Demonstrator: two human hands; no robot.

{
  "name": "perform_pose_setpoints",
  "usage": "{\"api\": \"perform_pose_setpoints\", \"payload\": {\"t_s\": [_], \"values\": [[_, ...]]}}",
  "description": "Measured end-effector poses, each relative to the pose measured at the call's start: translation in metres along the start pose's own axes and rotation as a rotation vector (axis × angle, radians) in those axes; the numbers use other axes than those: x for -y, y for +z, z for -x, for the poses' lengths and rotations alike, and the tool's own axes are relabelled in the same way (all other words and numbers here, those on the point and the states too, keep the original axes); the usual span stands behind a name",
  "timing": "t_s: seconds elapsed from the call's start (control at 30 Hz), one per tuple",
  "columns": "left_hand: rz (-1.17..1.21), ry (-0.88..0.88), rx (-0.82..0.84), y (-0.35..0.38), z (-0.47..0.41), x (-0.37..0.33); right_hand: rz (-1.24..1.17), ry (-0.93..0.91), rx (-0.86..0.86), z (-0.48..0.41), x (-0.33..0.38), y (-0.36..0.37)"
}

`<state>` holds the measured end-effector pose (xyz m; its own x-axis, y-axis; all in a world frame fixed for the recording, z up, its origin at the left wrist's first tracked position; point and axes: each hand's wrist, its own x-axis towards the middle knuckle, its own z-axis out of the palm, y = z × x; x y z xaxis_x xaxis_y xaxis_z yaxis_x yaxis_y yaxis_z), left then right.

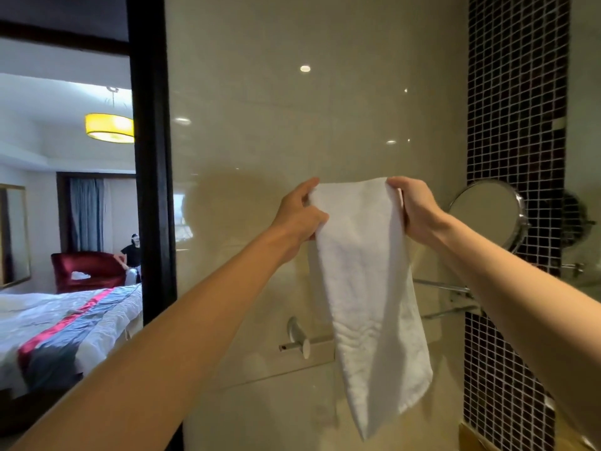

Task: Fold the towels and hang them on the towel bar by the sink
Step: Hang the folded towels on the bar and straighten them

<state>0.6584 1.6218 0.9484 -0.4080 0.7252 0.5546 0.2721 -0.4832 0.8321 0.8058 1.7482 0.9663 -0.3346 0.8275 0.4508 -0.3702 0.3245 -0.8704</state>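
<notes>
A white towel, folded into a long narrow strip, hangs in the air in front of the beige wall. My left hand pinches its upper left corner and my right hand pinches its upper right corner, both at chest height. The chrome towel bar is fixed to the wall below my hands. The hanging towel covers the bar's middle, and the bar's right part shows beyond the towel's right edge. Whether the towel touches the bar cannot be told.
A round chrome mirror on an arm juts from the dark mosaic strip at right. A black door frame at left opens onto a bedroom with a bed, a red armchair and a person beside it.
</notes>
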Motion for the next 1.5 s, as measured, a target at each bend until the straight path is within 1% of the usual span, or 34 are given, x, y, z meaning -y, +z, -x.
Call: {"api": "perform_pose_setpoints", "payload": {"t_s": [0.2, 0.33, 0.43, 0.53, 0.73, 0.83, 0.97, 1.07, 1.17, 1.27, 1.43, 1.5], "values": [[-0.048, -0.028, 0.021, -0.007, -0.023, 0.038, 0.064, 0.031, -0.006, -0.027, -0.036, 0.002], [-0.078, -0.085, 0.041, -0.012, -0.028, 0.074, 0.135, 0.097, -0.043, -0.033, -0.069, -0.002], [-0.148, -0.116, 0.057, -0.013, -0.029, 0.099, 0.225, 0.157, -0.047, -0.037, -0.093, -0.004], [-0.187, -0.136, 0.067, -0.014, -0.029, 0.12, 0.265, 0.184, -0.053, -0.04, -0.112, -0.007], [-0.203, -0.15, 0.075, -0.016, -0.03, 0.138, 0.288, 0.228, -0.03, -0.044, -0.13, -0.01], [-0.167, -0.123, 0.051, -0.018, -0.034, 0.138, 0.247, 0.188, -0.033, -0.045, -0.127, -0.005], [-0.083, -0.022, -0.012, -0.015, -0.043, 0.129, 0.08, 0.106, -0.028, -0.052, -0.113, 0.005], [-0.018, 0.017, -0.047, -0.009, -0.052, 0.115, -0.004, 0.093, -0.048, -0.062, -0.097, 0.01], [-0.02, 0.003, -0.04, -0.006, -0.061, 0.107, -0.069, 0.119, -0.048, -0.069, -0.09, 0.013], [-0.061, -0.075, -0.019, -0.006, -0.058, 0.114, -0.002, 0.173, -0.073, -0.07, -0.101, 0.008], [-0.16, -0.195, 0.032, -0.005, -0.043, 0.138, 0.208, 0.28, -0.111, -0.065, -0.139, -0.008], [-0.229, -0.217, 0.059, -0.001, -0.036, 0.147, 0.281, 0.331, -0.077, -0.063, -0.151, -0.012]]}}
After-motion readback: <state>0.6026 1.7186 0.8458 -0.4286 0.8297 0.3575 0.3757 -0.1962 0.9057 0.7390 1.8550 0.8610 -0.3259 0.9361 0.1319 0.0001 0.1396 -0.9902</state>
